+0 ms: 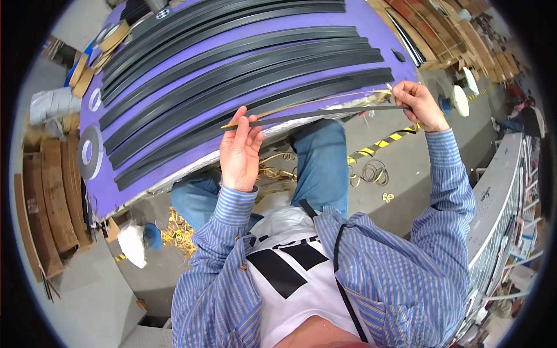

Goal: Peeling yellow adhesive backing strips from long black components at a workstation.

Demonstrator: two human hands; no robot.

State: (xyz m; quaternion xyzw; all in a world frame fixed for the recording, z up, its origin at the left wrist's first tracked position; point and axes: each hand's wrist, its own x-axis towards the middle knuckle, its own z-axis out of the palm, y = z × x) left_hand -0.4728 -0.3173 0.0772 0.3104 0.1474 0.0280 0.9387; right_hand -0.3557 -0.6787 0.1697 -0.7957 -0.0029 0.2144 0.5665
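Observation:
My left hand (239,152) is raised over the near edge of the purple-topped table, with a thin black strip (331,114) passing between its fingers. The strip stretches across to my right hand (422,104), whose thumb and fingers pinch its far end. A narrow yellow tape (313,100) runs just above the strip from one hand to the other. Its pale end sticks out by my right fingertips, and a pointed end pokes out left of my left fingers. Behind my hands, several long dark grey profiles (249,115) lie side by side on the purple tabletop (125,200).
A grey tape roll (90,152) lies at the table's left edge. Cardboard pieces (52,200) stand at the left; more cardboard (447,29) is stacked far right. Curled yellow scraps (178,232) litter the floor. A grey perforated bench (493,200) runs along the right.

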